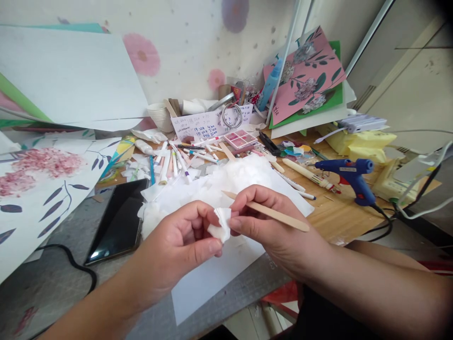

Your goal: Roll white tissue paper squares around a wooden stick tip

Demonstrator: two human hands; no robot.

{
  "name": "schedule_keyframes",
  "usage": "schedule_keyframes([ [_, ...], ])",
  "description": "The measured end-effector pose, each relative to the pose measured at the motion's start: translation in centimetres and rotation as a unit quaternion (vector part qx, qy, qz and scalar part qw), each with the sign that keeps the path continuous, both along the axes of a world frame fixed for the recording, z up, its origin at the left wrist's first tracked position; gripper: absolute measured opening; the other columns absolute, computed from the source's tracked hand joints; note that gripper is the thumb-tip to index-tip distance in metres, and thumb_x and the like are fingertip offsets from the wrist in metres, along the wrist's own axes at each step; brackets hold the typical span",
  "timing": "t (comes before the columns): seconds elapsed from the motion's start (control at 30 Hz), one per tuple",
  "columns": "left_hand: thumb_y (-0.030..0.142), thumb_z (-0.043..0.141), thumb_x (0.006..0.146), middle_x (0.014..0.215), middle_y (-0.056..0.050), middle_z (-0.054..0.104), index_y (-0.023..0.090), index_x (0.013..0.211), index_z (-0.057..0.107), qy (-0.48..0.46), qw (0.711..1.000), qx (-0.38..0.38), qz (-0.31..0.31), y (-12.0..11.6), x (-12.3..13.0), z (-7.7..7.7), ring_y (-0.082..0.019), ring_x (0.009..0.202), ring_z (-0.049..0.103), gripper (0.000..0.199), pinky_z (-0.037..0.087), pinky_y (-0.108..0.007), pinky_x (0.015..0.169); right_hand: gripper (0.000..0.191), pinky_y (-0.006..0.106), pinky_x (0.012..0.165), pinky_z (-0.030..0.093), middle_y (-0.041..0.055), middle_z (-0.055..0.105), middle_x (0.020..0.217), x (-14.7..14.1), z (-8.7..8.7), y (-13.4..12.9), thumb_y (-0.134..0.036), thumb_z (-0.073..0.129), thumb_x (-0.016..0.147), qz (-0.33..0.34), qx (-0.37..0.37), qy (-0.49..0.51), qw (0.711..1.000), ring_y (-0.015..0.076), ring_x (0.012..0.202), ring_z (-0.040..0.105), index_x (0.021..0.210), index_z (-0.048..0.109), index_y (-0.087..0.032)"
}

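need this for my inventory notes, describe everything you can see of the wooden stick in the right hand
The wooden stick is pale tan, long, flat and plain, with a rounded near end and a far end that looks narrower. It lies slantwise across the right hand, raised above the desk; the fingers hide part of its length. No break shows.

Pale flowered wall (187,52), perhaps papered

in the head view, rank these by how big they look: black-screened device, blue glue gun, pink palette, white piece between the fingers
1. Black-screened device
2. Blue glue gun
3. Pink palette and white piece: too alike to rank
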State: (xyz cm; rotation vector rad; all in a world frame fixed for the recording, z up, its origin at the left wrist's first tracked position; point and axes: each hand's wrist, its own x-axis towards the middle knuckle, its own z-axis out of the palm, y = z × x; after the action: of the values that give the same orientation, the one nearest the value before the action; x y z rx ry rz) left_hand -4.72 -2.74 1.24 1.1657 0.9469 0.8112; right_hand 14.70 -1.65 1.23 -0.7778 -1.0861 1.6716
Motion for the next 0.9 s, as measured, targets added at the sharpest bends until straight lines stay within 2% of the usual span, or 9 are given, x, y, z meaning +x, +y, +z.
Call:
schedule_keyframes([
  [0.1,0.024,0.082,0.074,0.076,0.003,0.069,0.022,0.086,0.065,-0.032,0.999,-0.032,-0.022,0.0,0.0,0.0,-0.012,0.074,0.06,0.02,0.047,-0.022,0.068,0.019,0.021,0.062,0.053,-0.0036,0.066,0.068,0.0,0.3,0.0,-0.02,0.082,0.075,0.021,0.017,0.025,0.999,0.0086,0.062,0.064,0.078,0.063,-0.018],
  [0.2,0.03,0.082,0.077,0.082,0.001,0.069,0.02,0.085,0.068,-0.076,0.995,-0.057,-0.031,0.1,0.1,0.0,-0.014,0.08,0.063,0.019,0.051,-0.025,0.076,0.017,0.022,0.064,0.057,-0.0037,0.068,0.072,0.0,0.4,-0.1,-0.012,0.075,0.079,0.035,0.039,0.025,0.998,0.0086,0.063,0.067,0.082,0.061,-0.02],
  [0.33,0.038,0.077,0.081,0.075,0.001,0.066,0.017,0.081,0.069,-0.105,0.991,-0.087,-0.008,0.1,0.5,0.1,-0.013,0.072,0.062,0.022,0.053,-0.024,0.07,0.018,0.022,0.064,0.058,-0.0043,0.066,0.07,-0.1,0.3,-0.6,-0.008,0.069,0.081,0.052,0.111,-0.041,0.992,0.0096,0.065,0.068,0.086,0.058,-0.021],
  [0.5,0.033,0.07,0.089,0.078,-0.001,0.068,0.017,0.084,0.07,-0.11,0.987,-0.113,0.035,-0.2,0.8,0.0,-0.014,0.074,0.064,0.016,0.054,-0.023,0.067,0.021,0.024,0.064,0.056,-0.0018,0.065,0.075,-0.3,-0.1,-0.9,-0.013,0.071,0.079,0.023,0.246,-0.166,0.955,0.0123,0.068,0.065,0.092,0.057,-0.021],
  [0.6,0.035,0.068,0.089,0.079,-0.003,0.071,0.016,0.086,0.071,-0.112,0.985,-0.125,0.045,-0.3,0.9,-0.1,-0.015,0.072,0.065,0.019,0.055,-0.024,0.066,0.022,0.023,0.066,0.055,-0.0011,0.065,0.081,-0.4,-0.5,-0.7,-0.015,0.074,0.079,-0.003,0.302,-0.207,0.93,0.0115,0.07,0.063,0.092,0.056,-0.021],
  [0.73,0.039,0.07,0.088,0.07,-0.003,0.07,0.015,0.08,0.071,-0.108,0.983,-0.139,0.047,-0.4,1.0,-0.1,-0.014,0.062,0.065,0.025,0.056,-0.025,0.061,0.018,0.021,0.061,0.055,-0.0038,0.064,0.075,-0.6,-0.7,-0.4,-0.015,0.07,0.084,-0.018,0.296,-0.184,0.937,0.0097,0.064,0.064,0.089,0.055,-0.022],
  [0.9,0.035,0.069,0.088,0.072,-0.003,0.072,0.015,0.079,0.074,-0.122,0.981,-0.138,0.056,-0.5,0.9,0.1,-0.014,0.064,0.066,0.023,0.056,-0.024,0.063,0.016,0.026,0.063,0.059,-0.003,0.067,0.072,-0.8,-0.2,-0.6,-0.013,0.069,0.083,-0.015,0.243,-0.163,0.956,0.0132,0.065,0.068,0.087,0.058,-0.023],
])
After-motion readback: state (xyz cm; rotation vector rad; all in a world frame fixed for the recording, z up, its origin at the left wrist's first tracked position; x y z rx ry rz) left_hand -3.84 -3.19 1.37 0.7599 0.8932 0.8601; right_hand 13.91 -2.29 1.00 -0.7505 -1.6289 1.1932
